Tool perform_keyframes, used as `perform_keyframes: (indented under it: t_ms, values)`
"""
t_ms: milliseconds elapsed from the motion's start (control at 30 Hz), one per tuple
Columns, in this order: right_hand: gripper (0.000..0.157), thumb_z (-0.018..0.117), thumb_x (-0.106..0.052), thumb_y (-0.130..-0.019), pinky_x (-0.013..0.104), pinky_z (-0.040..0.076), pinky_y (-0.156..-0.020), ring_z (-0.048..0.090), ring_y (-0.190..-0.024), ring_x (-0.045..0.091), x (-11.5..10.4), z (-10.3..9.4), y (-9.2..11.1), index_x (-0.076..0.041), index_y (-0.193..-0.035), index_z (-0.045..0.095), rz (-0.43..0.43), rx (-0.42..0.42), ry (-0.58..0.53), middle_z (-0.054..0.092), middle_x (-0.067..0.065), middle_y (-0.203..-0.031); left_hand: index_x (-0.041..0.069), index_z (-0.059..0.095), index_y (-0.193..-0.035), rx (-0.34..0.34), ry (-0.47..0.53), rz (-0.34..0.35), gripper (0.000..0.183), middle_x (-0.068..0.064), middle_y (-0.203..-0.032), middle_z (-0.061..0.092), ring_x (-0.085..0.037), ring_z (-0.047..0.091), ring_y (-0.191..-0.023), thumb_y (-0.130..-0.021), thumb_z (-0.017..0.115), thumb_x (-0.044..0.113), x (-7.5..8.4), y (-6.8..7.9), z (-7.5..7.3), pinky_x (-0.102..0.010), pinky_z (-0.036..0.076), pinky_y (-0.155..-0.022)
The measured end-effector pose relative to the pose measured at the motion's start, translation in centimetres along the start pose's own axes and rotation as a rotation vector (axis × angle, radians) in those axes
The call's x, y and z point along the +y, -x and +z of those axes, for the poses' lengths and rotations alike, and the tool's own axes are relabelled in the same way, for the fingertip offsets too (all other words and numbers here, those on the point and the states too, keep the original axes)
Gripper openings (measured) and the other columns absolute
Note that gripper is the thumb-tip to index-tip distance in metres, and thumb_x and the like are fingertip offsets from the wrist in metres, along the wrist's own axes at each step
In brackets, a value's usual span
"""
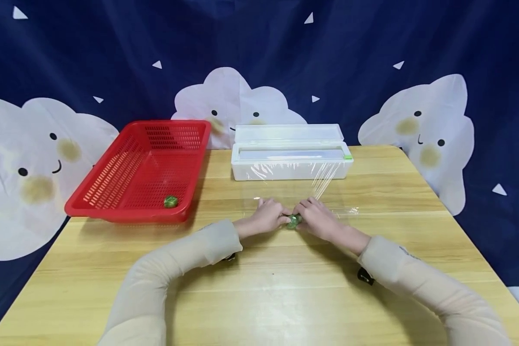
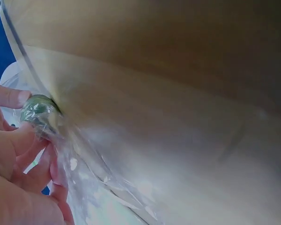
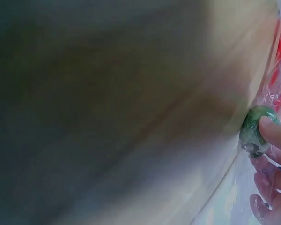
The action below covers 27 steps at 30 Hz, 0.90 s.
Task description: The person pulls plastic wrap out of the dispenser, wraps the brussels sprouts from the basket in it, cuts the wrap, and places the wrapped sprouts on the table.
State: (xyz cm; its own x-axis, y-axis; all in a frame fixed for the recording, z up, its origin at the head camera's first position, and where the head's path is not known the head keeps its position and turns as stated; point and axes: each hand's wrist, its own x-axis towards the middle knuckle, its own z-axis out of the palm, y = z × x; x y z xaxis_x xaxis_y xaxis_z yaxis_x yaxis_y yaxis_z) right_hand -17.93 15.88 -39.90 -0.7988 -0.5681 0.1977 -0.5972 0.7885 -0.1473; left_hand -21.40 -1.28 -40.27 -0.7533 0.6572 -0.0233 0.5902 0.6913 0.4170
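A small green ball (image 1: pixel 293 221) with clear film over it lies near the middle of the wooden table, its exact kind not plain. My left hand (image 1: pixel 266 215) pinches it from the left, with thumb and fingertips on the film around it. From the right, my right hand (image 1: pixel 317 220) grips the same ball. Both wrist views show the ball (image 2: pixel 39 112) and crinkled plastic wrap (image 2: pixel 91 187) between the fingers. A sheet of plastic wrap (image 1: pixel 281 191) runs from the white dispenser box (image 1: pixel 264 172) toward the hands, with bunched folds on its right side.
To the left stands a red perforated basket (image 1: pixel 129 213); a second green ball (image 1: pixel 170 202) lies in its near right corner. The dispenser's lid (image 1: pixel 289 132) is raised, and a bright green piece (image 1: pixel 348 157) sits at its right end. Behind the table (image 1: pixel 268 298) hangs a blue cloud-patterned curtain (image 1: pixel 350 43).
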Motion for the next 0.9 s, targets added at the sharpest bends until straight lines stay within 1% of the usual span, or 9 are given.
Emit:
perform_keyframes:
  t_ms: [100, 200, 300, 467, 533, 600, 700, 800, 900]
  values:
    - [0.028, 0.076, -0.012, -0.070, 0.042, 0.046, -0.080, 0.054, -0.086, 0.025, 0.4, -0.1, -0.6, -0.005, -0.095, 0.066, -0.007, -0.040, -0.002, 0.065, 0.009, -0.093, 0.018, 0.067, -0.107, 0.008, -0.044, -0.006, 0.024, 0.002, -0.101, 0.068, -0.018, 0.049, -0.089, -0.086, 0.060, 0.025, -0.3, -0.2, -0.1, -0.034, 0.027, -0.080]
    - [0.025, 0.072, -0.014, -0.076, 0.046, 0.044, -0.083, 0.054, -0.088, 0.026, 0.6, -0.5, -1.1, -0.006, -0.099, 0.067, 0.000, -0.107, 0.029, 0.066, 0.009, -0.094, 0.019, 0.067, -0.109, 0.066, -0.119, 0.007, 0.025, 0.000, -0.108, 0.065, -0.018, 0.047, -0.096, -0.086, 0.060, 0.027, -0.3, -0.1, -0.3, -0.034, 0.027, -0.080]
    - [0.023, 0.065, -0.014, -0.082, 0.047, 0.043, -0.082, 0.053, -0.089, 0.027, 0.7, -0.9, -1.6, -0.006, -0.104, 0.066, 0.016, -0.174, 0.049, 0.065, 0.009, -0.096, 0.020, 0.066, -0.109, 0.128, -0.197, 0.041, 0.025, -0.001, -0.114, 0.062, -0.017, 0.047, -0.100, -0.086, 0.061, 0.029, 0.0, 0.2, -0.4, -0.033, 0.028, -0.081]
    - [0.029, 0.058, -0.012, -0.088, 0.049, 0.042, -0.083, 0.051, -0.090, 0.028, 1.3, -0.9, -2.0, -0.001, -0.114, 0.061, 0.031, -0.228, 0.031, 0.064, 0.013, -0.102, 0.020, 0.064, -0.112, 0.145, -0.346, 0.081, 0.028, 0.003, -0.117, 0.062, -0.015, 0.047, -0.098, -0.086, 0.061, 0.030, 0.5, 0.4, 0.0, -0.032, 0.029, -0.080]
    - [0.031, 0.058, -0.012, -0.088, 0.048, 0.043, -0.081, 0.050, -0.087, 0.027, 1.6, -0.9, -2.0, -0.001, -0.117, 0.059, 0.042, -0.214, 0.006, 0.064, 0.014, -0.102, 0.020, 0.063, -0.113, 0.150, -0.385, 0.082, 0.030, 0.003, -0.117, 0.061, -0.015, 0.046, -0.095, -0.085, 0.062, 0.031, 0.5, 0.4, 0.1, -0.031, 0.029, -0.079]
    - [0.032, 0.059, -0.012, -0.087, 0.044, 0.044, -0.079, 0.052, -0.083, 0.025, 2.0, -0.7, -2.1, 0.000, -0.117, 0.059, 0.044, -0.178, -0.027, 0.065, 0.014, -0.098, 0.020, 0.064, -0.114, 0.157, -0.397, 0.080, 0.031, 0.003, -0.117, 0.062, -0.015, 0.046, -0.094, -0.084, 0.063, 0.031, 0.5, 0.2, 0.2, -0.031, 0.028, -0.078]
    - [0.030, 0.064, -0.008, -0.082, 0.043, 0.045, -0.077, 0.055, -0.080, 0.026, 2.3, -0.6, -2.1, -0.002, -0.112, 0.063, 0.026, -0.081, -0.059, 0.065, 0.014, -0.094, 0.019, 0.064, -0.114, 0.150, -0.397, 0.061, 0.034, 0.003, -0.116, 0.062, -0.016, 0.048, -0.093, -0.081, 0.066, 0.031, 0.2, -0.4, 0.1, -0.031, 0.029, -0.077]
    - [0.035, 0.071, -0.006, -0.075, 0.045, 0.046, -0.078, 0.057, -0.084, 0.029, 2.2, -0.3, -2.0, -0.004, -0.109, 0.064, 0.009, -0.009, -0.053, 0.064, 0.015, -0.096, 0.019, 0.064, -0.113, 0.127, -0.382, 0.026, 0.037, 0.003, -0.116, 0.063, -0.016, 0.049, -0.096, -0.079, 0.069, 0.032, -0.3, -1.1, 0.0, -0.031, 0.029, -0.079]
    - [0.040, 0.077, -0.009, -0.068, 0.047, 0.045, -0.079, 0.056, -0.089, 0.031, 2.0, 0.0, -2.1, -0.006, -0.106, 0.065, 0.038, 0.013, -0.035, 0.062, 0.013, -0.100, 0.019, 0.065, -0.111, 0.102, -0.356, 0.000, 0.036, 0.001, -0.114, 0.062, -0.017, 0.048, -0.098, -0.078, 0.070, 0.032, -0.7, -1.6, -0.2, -0.032, 0.029, -0.080]
